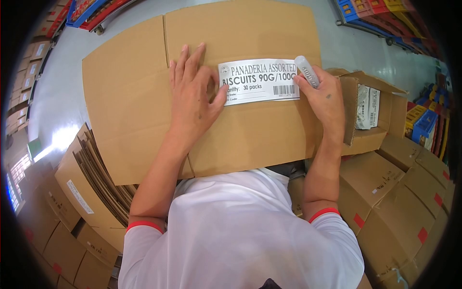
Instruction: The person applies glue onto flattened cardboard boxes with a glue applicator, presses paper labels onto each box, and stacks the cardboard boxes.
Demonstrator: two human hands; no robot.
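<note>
A flattened brown cardboard carton (250,139) lies in front of my body. On it is a white printed label (260,82) reading "Panaderia Assorted Biscuits 90G/100G", with a barcode at its lower right. My left hand (192,91) rests on the carton with its fingers apart, the thumb at the label's left edge. My right hand (325,96) grips a whitish tube with dark lettering, which looks like a glue stick (306,70). The right thumb is at the label's right edge. Whether the label is stuck down I cannot tell.
To the right, an open carton (394,108) holds a stack of printed labels (367,107). Closed cartons (380,192) stand below it. Folded cardboard sheets (103,168) lean at the left. Colourful crates (373,17) stand at the upper right, others (98,14) at the upper left.
</note>
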